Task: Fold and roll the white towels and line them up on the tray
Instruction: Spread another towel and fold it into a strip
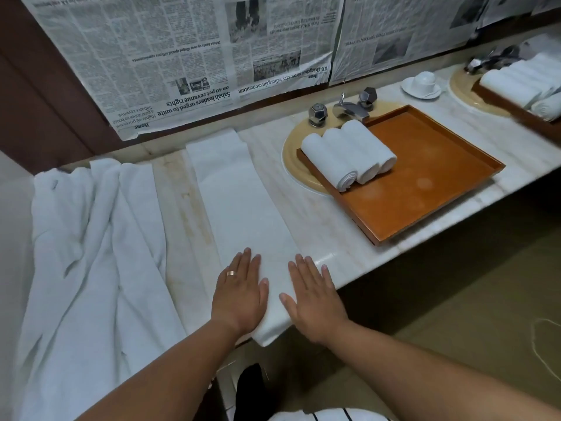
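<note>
Towels: three rolled towels (349, 154) lined up on orange tray (425, 189), one folded strip (243, 214) on bench (334, 232) under flat, spread left hand (239, 296) and right hand (312, 302), unrolled; loose pile (91, 253) left to do.

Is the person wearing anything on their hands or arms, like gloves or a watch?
No gloves and no watch. Both forearms are bare, with no sleeves in view. The left hand has a thin gold-coloured ring on one finger; the right hand wears nothing. White clothing with dark stripes shows below.
</note>
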